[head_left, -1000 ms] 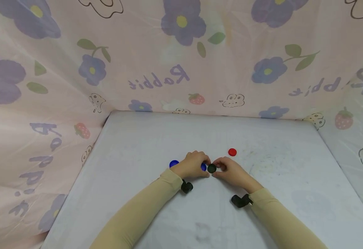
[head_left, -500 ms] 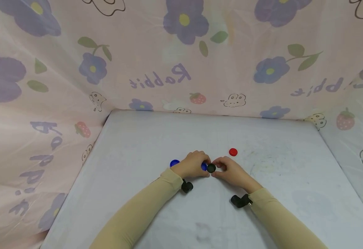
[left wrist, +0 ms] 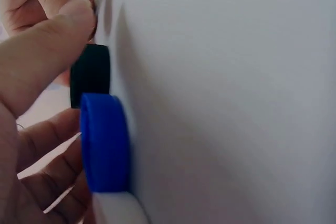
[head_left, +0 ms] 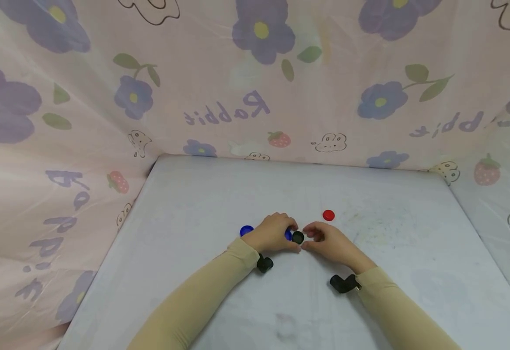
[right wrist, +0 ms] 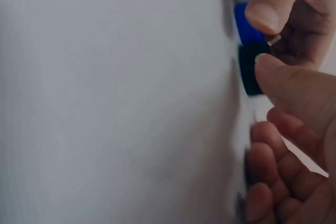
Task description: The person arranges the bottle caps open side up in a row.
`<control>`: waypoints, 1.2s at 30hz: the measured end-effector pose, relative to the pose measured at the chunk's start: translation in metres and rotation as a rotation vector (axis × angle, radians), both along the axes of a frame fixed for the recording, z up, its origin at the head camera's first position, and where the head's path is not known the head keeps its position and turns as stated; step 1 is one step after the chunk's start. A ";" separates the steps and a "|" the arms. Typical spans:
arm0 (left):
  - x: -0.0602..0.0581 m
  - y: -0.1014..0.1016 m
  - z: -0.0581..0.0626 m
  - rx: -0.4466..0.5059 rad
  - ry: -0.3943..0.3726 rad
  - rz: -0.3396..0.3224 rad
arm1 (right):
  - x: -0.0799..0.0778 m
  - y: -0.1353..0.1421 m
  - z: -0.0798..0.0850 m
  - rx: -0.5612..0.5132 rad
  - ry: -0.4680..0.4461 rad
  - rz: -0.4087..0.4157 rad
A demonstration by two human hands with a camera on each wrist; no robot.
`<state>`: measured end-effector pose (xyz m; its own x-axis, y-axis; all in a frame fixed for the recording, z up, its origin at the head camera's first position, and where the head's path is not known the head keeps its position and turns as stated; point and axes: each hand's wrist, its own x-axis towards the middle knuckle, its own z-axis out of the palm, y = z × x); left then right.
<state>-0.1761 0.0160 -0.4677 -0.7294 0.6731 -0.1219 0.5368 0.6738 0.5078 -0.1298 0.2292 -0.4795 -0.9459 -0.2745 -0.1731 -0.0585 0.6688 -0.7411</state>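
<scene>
My left hand (head_left: pixel 276 232) arches over a row of bottle caps, thumb on the near side and fingers on the far side, curled round a blue cap (left wrist: pixel 107 145). A dark green cap (head_left: pixel 297 237) stands at the row's right end, touching that blue cap. A white piece (left wrist: pixel 119 208) shows on the blue cap's other side. My right hand (head_left: pixel 331 243) is just right of the dark cap, thumb and fingers apart; a small gap shows there in the head view. Another blue cap (head_left: pixel 246 231) pokes out left of my left hand; the hand hides what lies between.
A red cap (head_left: pixel 328 215) lies beyond my right hand on the white tabletop (head_left: pixel 219 189). A black wrist device (head_left: pixel 344 283) sits at my right sleeve, another black device (head_left: pixel 265 264) at the left. Patterned cloth (head_left: pixel 211 87) encloses the back and sides.
My right hand has drawn back slightly to the right, off the dark green cap, which it touched before. My left hand keeps its place over the row.
</scene>
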 end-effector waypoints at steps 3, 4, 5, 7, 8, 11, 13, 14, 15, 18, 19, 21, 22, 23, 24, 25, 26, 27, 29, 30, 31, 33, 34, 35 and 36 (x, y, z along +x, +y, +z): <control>0.000 0.006 0.003 0.040 -0.028 0.051 | 0.000 0.011 0.002 -0.015 -0.013 -0.017; 0.000 0.009 0.004 0.057 -0.036 0.069 | -0.001 0.015 0.003 -0.013 -0.010 -0.027; 0.000 0.012 0.006 0.076 -0.039 0.085 | -0.001 0.019 0.003 -0.013 -0.009 -0.039; 0.000 0.019 0.009 0.108 -0.043 0.110 | -0.002 0.028 0.004 -0.017 -0.007 -0.064; 0.000 0.023 0.011 0.119 -0.043 0.117 | -0.002 0.032 0.004 -0.016 -0.004 -0.075; -0.001 0.035 0.014 0.118 -0.036 0.128 | -0.003 0.043 0.006 -0.012 0.015 -0.110; -0.002 0.043 0.014 0.106 -0.026 0.137 | -0.003 0.049 0.007 -0.006 0.031 -0.131; -0.003 0.047 0.015 0.102 -0.027 0.144 | -0.004 0.052 0.008 -0.002 0.041 -0.142; -0.004 0.051 0.016 0.096 -0.025 0.152 | -0.005 0.055 0.008 -0.003 0.048 -0.152; -0.006 0.062 0.017 0.076 -0.021 0.186 | -0.007 0.063 0.007 -0.011 0.057 -0.177; -0.007 0.066 0.017 0.068 -0.023 0.198 | -0.008 0.065 0.006 -0.012 0.056 -0.183; -0.010 0.072 0.015 0.050 -0.017 0.218 | -0.011 0.068 0.005 -0.007 0.055 -0.192; -0.011 0.074 0.014 0.041 -0.015 0.228 | -0.012 0.069 0.004 -0.004 0.056 -0.195; -0.013 0.077 0.013 0.032 -0.011 0.234 | -0.013 0.069 0.004 0.000 0.058 -0.198; -0.014 0.079 0.013 0.025 -0.010 0.240 | -0.014 0.069 0.003 0.008 0.061 -0.201; -0.015 0.081 0.013 0.017 -0.007 0.245 | -0.015 0.069 0.003 0.018 0.063 -0.204; -0.016 0.083 0.014 0.008 -0.001 0.247 | -0.016 0.070 0.002 0.024 0.067 -0.203; -0.017 0.085 0.014 0.002 0.001 0.249 | -0.017 0.070 0.001 0.027 0.072 -0.206; -0.019 0.088 0.016 -0.009 0.006 0.250 | -0.018 0.069 0.000 0.030 0.077 -0.211; -0.019 0.090 0.017 -0.013 0.009 0.250 | -0.019 0.069 -0.001 0.030 0.081 -0.210; -0.020 0.091 0.017 -0.016 0.012 0.247 | -0.020 0.068 -0.002 0.032 0.083 -0.211; -0.022 0.094 0.017 -0.021 0.011 0.242 | -0.021 0.068 -0.003 0.033 0.092 -0.213; -0.022 0.094 0.016 -0.022 0.010 0.240 | -0.022 0.067 -0.003 0.039 0.095 -0.212; -0.023 0.095 0.016 -0.024 0.007 0.240 | -0.022 0.067 -0.004 0.045 0.098 -0.213; -0.024 0.096 0.015 -0.023 0.001 0.241 | -0.023 0.067 -0.004 0.050 0.103 -0.209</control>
<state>-0.1997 0.1117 -0.4529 -0.8688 0.4766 -0.1343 0.3596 0.7937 0.4906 -0.1526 0.2960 -0.4833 -0.9946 -0.0646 -0.0816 0.0116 0.7099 -0.7042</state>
